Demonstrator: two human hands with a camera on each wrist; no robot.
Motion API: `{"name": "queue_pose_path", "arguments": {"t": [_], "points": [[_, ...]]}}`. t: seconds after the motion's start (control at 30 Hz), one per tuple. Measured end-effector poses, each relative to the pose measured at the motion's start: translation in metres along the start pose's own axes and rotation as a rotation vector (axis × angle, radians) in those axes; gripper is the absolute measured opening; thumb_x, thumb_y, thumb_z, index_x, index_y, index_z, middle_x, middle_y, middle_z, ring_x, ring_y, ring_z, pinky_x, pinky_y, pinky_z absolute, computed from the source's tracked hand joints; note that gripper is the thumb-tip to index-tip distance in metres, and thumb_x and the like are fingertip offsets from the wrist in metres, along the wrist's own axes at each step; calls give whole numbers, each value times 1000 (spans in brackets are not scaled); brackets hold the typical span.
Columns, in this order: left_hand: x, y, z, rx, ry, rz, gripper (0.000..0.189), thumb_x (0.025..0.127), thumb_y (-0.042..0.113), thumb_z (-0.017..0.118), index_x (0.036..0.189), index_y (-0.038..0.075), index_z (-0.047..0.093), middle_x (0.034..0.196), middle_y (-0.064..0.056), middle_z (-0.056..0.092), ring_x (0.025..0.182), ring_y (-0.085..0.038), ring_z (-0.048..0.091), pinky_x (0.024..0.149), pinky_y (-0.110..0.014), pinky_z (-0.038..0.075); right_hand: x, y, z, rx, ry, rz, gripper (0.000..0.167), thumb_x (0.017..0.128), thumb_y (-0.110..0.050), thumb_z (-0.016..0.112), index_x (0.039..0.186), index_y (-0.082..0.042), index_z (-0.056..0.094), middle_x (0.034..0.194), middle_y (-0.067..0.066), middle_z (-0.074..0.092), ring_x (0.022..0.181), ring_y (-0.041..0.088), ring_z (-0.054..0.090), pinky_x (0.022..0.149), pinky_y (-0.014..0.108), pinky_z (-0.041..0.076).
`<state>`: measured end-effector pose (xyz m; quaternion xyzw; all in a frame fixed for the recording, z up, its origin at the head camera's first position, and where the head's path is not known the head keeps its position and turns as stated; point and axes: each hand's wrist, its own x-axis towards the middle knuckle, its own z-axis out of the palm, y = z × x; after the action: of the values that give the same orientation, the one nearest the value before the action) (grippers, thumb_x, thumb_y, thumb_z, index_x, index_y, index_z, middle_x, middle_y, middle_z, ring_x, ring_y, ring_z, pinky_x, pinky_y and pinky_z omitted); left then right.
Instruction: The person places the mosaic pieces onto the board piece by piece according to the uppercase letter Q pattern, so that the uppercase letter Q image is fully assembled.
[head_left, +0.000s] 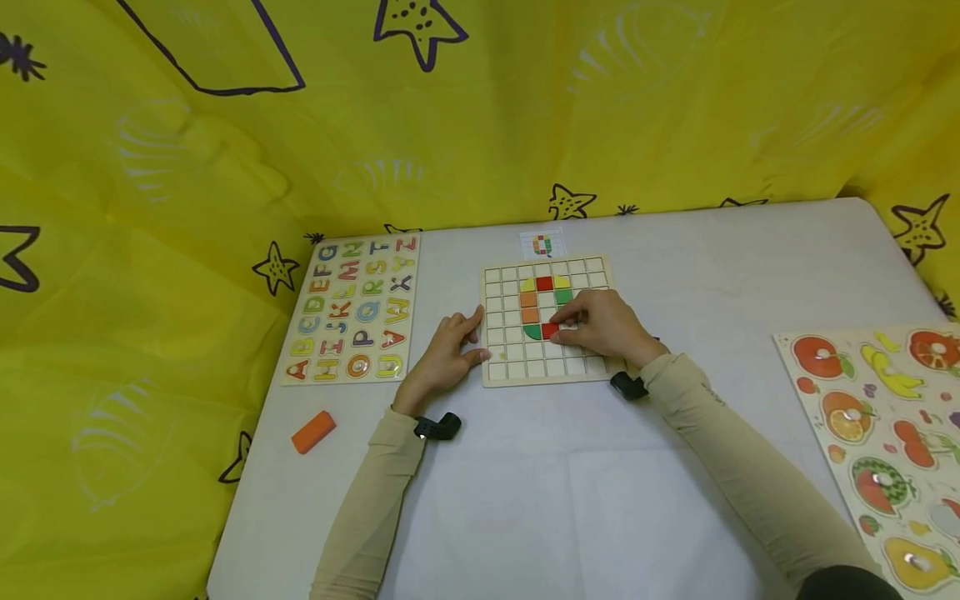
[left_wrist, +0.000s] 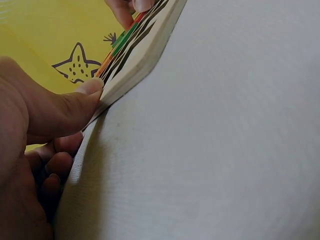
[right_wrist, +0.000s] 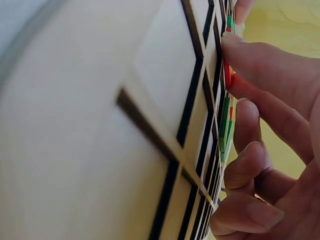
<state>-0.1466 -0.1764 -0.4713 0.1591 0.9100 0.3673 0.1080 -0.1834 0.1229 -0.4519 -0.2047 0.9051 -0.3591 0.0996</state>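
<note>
A wooden grid board lies on the white table. Near its middle, colored tiles form a ring: a red square between yellow pieces at the top, orange squares down the left, green on the right and a green rounded piece at lower left. My right hand pinches a red square tile between thumb and index finger, right at the ring's bottom row. My left hand rests at the board's left edge, thumb touching the rim.
A small picture card lies behind the board. An alphabet puzzle board stands left, an orange block in front of it. At the right lies a fruit puzzle board. A yellow curtain hangs beyond the table.
</note>
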Motion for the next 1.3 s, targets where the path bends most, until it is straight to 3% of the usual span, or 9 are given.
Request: {"name": "queue_pose_path", "arguments": {"t": [0.33,0.57,0.83,1.03,1.3], "points": [[-1,0,0,4,5,5,77,99,16,74,163,0,35,102,-9,54,98,-22,39,90,-33,33,-12,14,-21,55,45,25,22,88,-22,88,107,-10,86,100,9,75,84,22,54,73,33,41],[-1,0,1,1,9,-2,76,99,16,74,163,1,35,103,-9,54,99,-23,40,91,-33,34,-32,31,-51,33,44,89,23,89,-21,87,108,-7,85,99,11,76,82,22,53,68,29,41],[-1,1,1,-2,11,-12,77,99,17,74,163,2,35,103,-9,53,101,-23,40,91,-34,33,-58,50,-74,-10,39,172,33,90,-31,87,114,-9,83,97,7,78,84,21,57,69,29,44],[-2,1,2,-4,5,-29,77,99,18,74,164,4,34,104,-8,52,102,-22,39,91,-34,33,-74,60,-77,-59,1,207,45,86,-40,89,115,-6,79,101,8,76,90,24,60,76,31,46],[-1,1,2,1,10,-18,78,99,18,75,164,3,35,104,-8,53,100,-22,39,91,-33,33,-89,59,-69,-111,-38,286,51,82,-50,90,102,-6,72,94,7,72,86,22,61,70,33,44]]}}
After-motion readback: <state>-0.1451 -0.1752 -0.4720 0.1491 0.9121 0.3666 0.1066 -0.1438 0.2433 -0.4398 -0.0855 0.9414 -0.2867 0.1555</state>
